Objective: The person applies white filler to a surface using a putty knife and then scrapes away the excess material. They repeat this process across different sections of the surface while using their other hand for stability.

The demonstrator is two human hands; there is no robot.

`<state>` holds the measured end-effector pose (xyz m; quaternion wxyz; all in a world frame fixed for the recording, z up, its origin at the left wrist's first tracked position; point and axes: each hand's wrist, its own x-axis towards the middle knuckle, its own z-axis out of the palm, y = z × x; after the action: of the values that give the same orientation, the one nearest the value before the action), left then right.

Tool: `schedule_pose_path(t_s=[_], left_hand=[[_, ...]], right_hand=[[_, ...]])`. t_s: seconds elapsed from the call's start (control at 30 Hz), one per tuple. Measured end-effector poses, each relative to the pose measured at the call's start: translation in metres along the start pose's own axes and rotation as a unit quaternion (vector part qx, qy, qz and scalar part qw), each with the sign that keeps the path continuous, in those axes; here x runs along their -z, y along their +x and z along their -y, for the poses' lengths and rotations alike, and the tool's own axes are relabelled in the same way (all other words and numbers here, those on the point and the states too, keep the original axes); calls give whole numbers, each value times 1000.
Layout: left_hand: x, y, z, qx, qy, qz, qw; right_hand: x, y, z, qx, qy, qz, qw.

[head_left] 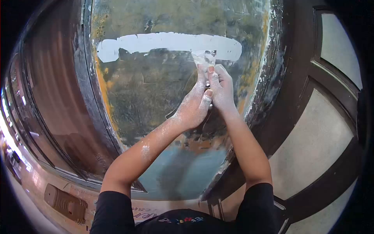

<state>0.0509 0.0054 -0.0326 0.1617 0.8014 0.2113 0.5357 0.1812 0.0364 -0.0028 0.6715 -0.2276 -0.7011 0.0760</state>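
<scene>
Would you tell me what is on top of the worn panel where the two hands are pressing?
A white putty band runs across the panel. The left hand and right hand press a scraper blade at its lower edge; its handle is covered.

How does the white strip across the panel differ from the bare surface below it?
The white strip is smooth, even and opaque; the bare surface is mottled grey-green with orange patches. The strip is a narrow horizontal band; the bare surface covers most of the panel. Both hands, left hand and right hand, press a scraper at the strip's lower edge.
</scene>
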Motion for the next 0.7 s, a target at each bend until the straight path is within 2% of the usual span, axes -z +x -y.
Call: schedule_pose_path(t_s=[0.03, 0.07, 0.1, 0.17, 0.2, 0.3, 0.33, 0.4, 0.43, 0.47, 0.5, 0.57, 0.6, 0.63, 0.7], left_hand=[[-3, 0, -2, 11, -26, -12, 1000], [-10, 1, 10, -15, -2, -44, 999], [-11, 3, 10, -16, 0, -48, 999], [-11, 3, 11, -38, -23, -98, 994], [-6, 1, 4, 27, -34, -86, 995], [4, 0, 6, 45, 51, -126, 990], [10, 1, 11, 2, 108, -170, 980], [31, 0, 6, 33, 121, -183, 975], [44, -1, 2, 63, 127, -186, 972], [58, -3, 8, 55, 175, -210, 960], [75, -7, 14, 71, 245, -212, 944], [104, -21, 23, 122, 280, -229, 924], [120, -34, 34, 100, 338, -250, 902], [132, -46, 38, 152, 336, -257, 893], [159, -74, 49, 232, 371, -234, 868]], right_hand=[[0, 1, 0, 22, 12, 5, 1000], [-1, 0, 2, 25, 45, 14, 999], [3, 0, 5, -11, 58, 57, 997], [2, 2, 11, 16, 34, 71, 997], [2, 4, 14, 19, 42, 79, 996], [6, 14, 22, 19, -10, 144, 989], [8, 23, 27, 67, -52, 167, 982], [10, 48, 39, 148, -134, 190, 961], [8, 65, 42, 201, -193, 175, 944], [7, 80, 49, 223, -270, 160, 923], [5, 96, 56, 246, -346, 140, 895], [-8, 129, 51, 314, -443, 84, 836], [-14, 140, 55, 320, -456, 73, 827], [-23, 154, 51, 325, -448, 73, 830], [-51, 175, 44, 349, -443, 1, 826]])
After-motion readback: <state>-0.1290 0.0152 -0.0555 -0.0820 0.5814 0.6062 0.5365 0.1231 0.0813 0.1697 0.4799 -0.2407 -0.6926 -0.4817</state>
